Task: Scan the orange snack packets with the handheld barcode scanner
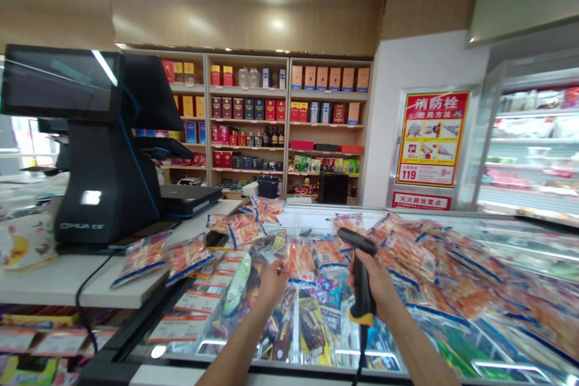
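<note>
My right hand is wrapped round the grip of a black and yellow barcode scanner, its head raised and its cord hanging down. To the left, my left hand pinches the left edge of a clear packet of orange-red food. The packet faces me just left of the scanner, above the glass freezer top. Beside it lies a similar packet. A large pile of such packets spreads across the right, and several more lie at the far left.
A point-of-sale terminal stands on the white counter at left, with two packets by its base. Frozen goods show through the freezer glass. Behind are shelves of boxes and a red fire-hydrant sign.
</note>
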